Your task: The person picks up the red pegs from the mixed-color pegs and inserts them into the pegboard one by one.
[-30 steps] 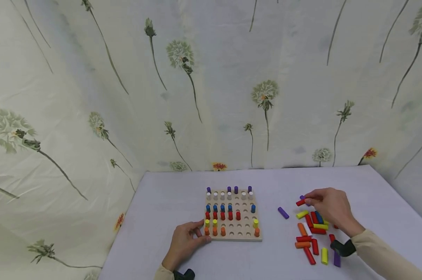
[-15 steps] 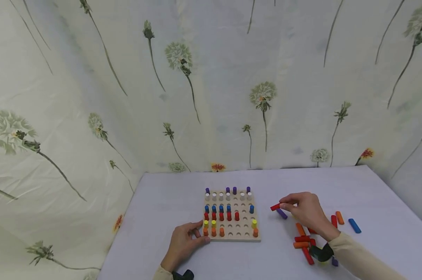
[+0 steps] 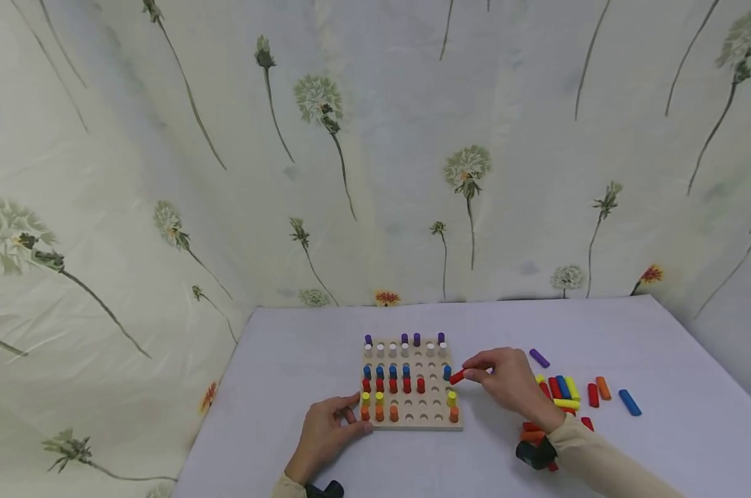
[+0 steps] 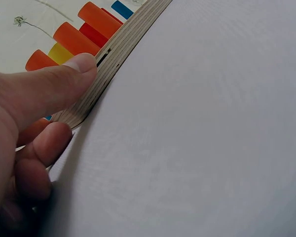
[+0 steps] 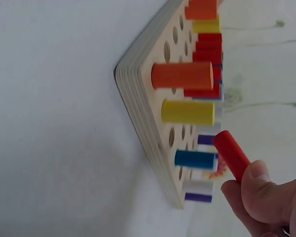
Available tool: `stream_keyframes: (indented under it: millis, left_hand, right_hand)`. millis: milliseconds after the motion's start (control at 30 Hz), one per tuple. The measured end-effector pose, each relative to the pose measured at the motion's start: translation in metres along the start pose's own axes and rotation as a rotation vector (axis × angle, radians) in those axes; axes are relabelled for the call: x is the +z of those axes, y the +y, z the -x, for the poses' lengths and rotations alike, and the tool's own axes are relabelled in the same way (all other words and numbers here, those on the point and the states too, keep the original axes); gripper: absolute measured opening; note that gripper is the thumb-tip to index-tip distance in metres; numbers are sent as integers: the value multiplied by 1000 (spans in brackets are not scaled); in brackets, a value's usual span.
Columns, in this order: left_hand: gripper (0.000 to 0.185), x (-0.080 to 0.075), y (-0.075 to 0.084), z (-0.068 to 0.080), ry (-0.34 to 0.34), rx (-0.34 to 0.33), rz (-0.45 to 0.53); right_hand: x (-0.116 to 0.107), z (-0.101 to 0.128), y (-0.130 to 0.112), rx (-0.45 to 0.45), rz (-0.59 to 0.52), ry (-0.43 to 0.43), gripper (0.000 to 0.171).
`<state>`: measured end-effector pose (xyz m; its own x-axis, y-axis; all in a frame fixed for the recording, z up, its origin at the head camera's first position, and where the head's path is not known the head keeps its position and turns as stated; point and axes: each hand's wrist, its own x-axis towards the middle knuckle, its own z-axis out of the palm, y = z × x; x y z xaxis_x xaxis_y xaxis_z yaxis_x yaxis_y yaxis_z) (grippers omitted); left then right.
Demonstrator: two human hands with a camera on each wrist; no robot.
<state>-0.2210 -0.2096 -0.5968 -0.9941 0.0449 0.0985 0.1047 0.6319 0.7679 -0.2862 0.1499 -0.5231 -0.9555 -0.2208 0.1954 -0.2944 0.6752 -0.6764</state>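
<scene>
A wooden pegboard [image 3: 413,426] with rows of coloured pegs stands on the table. My left hand [image 3: 328,436] holds its near left corner; in the left wrist view the thumb presses the board's edge and the other fingers are curled beside the corner. With thumb and forefinger my right hand [image 3: 506,379] pinches a red peg [image 5: 232,154]. That peg is tilted, just above the board's right edge. Around it on the board stand a blue peg [image 5: 196,159] and a yellow peg [image 5: 187,112], with an uncovered hole [image 5: 171,137] between them.
Loose pegs in several colours lie right of the board, partly hidden by the right forearm. Farther out are a purple peg [image 3: 539,357], an orange peg [image 3: 603,388] and a blue peg [image 3: 630,402]. A flowered cloth [image 3: 375,173] hangs behind the table [image 3: 307,346].
My right hand has carried the red peg left from the loose pegs to the board's right edge. A purple peg now lies farther right and back. My left hand has stayed at the corner.
</scene>
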Motion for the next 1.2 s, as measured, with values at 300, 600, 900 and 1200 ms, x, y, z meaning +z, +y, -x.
stream_keyframes:
  millis: [300, 600, 900, 1200]
  left_hand:
    - [60, 0, 0, 2, 8, 8, -3]
    - [61, 0, 0, 1, 3, 7, -1]
    - [62, -2, 1, 2, -1, 1, -8]
    - [61, -2, 0, 0, -1, -1, -8]
  right_hand:
    - [21, -3, -14, -49, 60, -42, 9]
    - [35, -8, -20, -77, 122, -71, 8]
    - [43, -8, -32, -197, 210, 25, 11]
    - [53, -12, -39, -152, 216, -15, 11]
